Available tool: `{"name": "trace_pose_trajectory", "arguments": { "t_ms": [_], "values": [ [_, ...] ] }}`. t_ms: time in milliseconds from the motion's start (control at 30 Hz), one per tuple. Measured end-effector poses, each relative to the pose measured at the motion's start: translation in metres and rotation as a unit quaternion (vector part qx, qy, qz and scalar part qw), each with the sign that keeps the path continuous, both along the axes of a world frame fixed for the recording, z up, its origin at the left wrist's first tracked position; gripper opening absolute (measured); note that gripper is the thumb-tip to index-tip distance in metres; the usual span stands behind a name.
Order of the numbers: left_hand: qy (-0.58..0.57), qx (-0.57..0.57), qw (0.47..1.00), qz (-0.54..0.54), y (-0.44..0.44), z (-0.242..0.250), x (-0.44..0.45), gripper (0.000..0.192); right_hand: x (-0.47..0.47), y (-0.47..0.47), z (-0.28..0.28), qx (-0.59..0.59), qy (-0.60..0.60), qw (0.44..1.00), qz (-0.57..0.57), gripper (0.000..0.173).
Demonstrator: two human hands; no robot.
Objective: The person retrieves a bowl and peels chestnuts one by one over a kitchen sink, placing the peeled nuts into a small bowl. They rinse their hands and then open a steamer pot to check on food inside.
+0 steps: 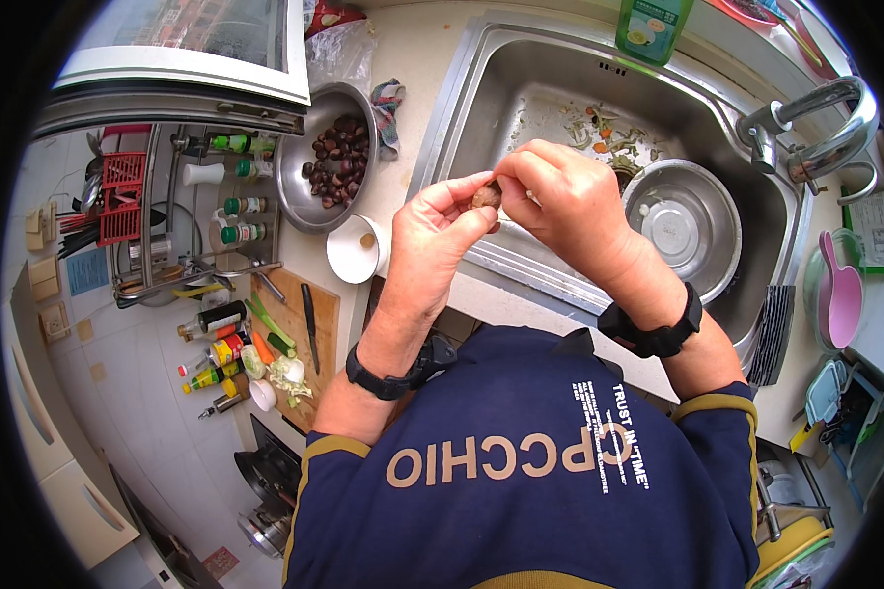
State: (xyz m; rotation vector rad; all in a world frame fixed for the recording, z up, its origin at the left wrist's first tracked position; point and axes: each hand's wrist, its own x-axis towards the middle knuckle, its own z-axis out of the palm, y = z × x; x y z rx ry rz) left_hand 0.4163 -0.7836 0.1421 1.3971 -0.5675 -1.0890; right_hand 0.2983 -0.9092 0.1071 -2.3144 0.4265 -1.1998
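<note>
My left hand (442, 228) holds a partly peeled chestnut (486, 196) between thumb and fingers, above the near left rim of the steel sink (538, 278). Pinched together, the fingertips of my right hand (560, 191) touch the chestnut's upper side; whether they grip a bit of its shell or skin cannot be made out. A steel bowl (292, 177) with several brown chestnuts (337, 158) stands left of the sink. Just below that bowl, a white bowl (348, 259) has one pale, peeled piece in it.
In the sink lie a steel basin (725, 221) and vegetable scraps (622, 140). A faucet (832, 125) rises at the right, and a green soap bottle (652, 29) stands behind. The cutting board (323, 316) at the left bears a knife (309, 324) and vegetables. An open window frame (184, 77) juts in upper left.
</note>
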Motion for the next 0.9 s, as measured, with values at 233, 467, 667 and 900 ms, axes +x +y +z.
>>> {"name": "trace_pose_trajectory", "arguments": {
  "t_ms": [233,467,667,900],
  "values": [
    [0.052,-0.021,0.998,-0.012,0.001,-0.005,0.003,0.040,-0.005,-0.003,0.000,0.251,0.008,0.968,0.027,0.007],
    [0.223,-0.045,0.974,-0.016,0.004,-0.012,0.012,0.038,-0.009,-0.004,0.006,0.355,0.049,0.933,0.045,0.008],
    [0.258,-0.036,0.965,-0.017,0.004,-0.018,0.017,0.036,-0.006,0.002,0.006,0.364,0.035,0.926,0.092,0.012],
    [0.282,-0.021,0.959,-0.014,0.007,-0.025,0.021,0.036,-0.004,0.002,0.001,0.325,0.015,0.939,0.112,0.013]
  ]
}}
